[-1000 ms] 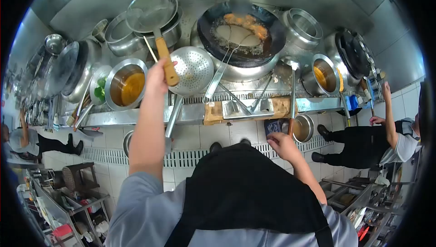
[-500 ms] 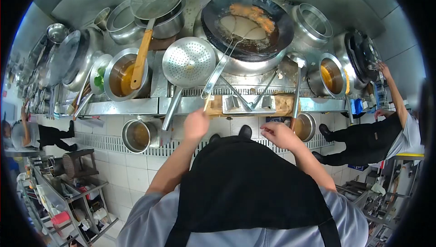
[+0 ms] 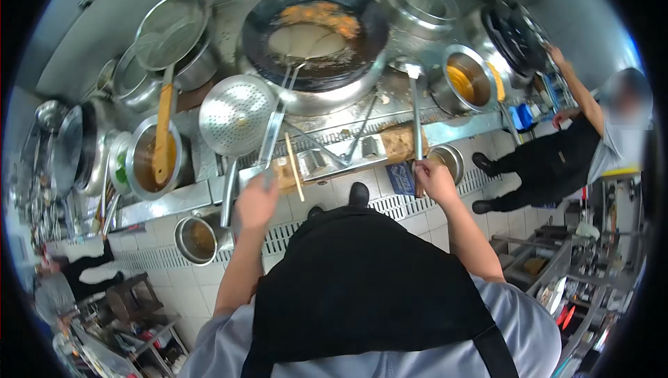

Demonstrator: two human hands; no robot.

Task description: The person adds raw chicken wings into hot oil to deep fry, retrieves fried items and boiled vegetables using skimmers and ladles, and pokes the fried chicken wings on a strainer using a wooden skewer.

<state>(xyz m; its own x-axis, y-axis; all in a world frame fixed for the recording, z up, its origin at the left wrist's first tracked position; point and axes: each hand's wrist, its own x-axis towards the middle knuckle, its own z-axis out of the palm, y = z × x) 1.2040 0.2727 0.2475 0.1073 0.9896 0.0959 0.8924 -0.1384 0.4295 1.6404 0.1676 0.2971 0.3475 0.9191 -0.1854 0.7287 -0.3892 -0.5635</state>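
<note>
My left hand (image 3: 256,203), smeared by motion, is at the lower end of a metal-handled strainer (image 3: 273,134); whether the fingers hold it is unclear. The strainer reaches into a black wok (image 3: 254,30), where a pale oval (image 3: 306,41) and orange frying food (image 3: 316,13) show. Left of that handle rests a perforated skimmer (image 3: 236,114). A thin wooden stick (image 3: 294,167) lies across the counter edge. My right hand (image 3: 436,180) is closed around the lower handle of a ladle (image 3: 415,110), whose bowl rests on the counter right of the wok.
A mesh sieve with a wooden handle (image 3: 164,124) lies over pots on the left. Pots of yellow-brown liquid stand at left (image 3: 139,187) and right (image 3: 445,100). Lower pots (image 3: 179,242) sit below the counter edge. Another person (image 3: 567,148) works at right.
My left hand has moved left, away from the wooden stick, to the strainer's handle end. My right hand has closed on the ladle's handle. The whole view has turned and shifted.
</note>
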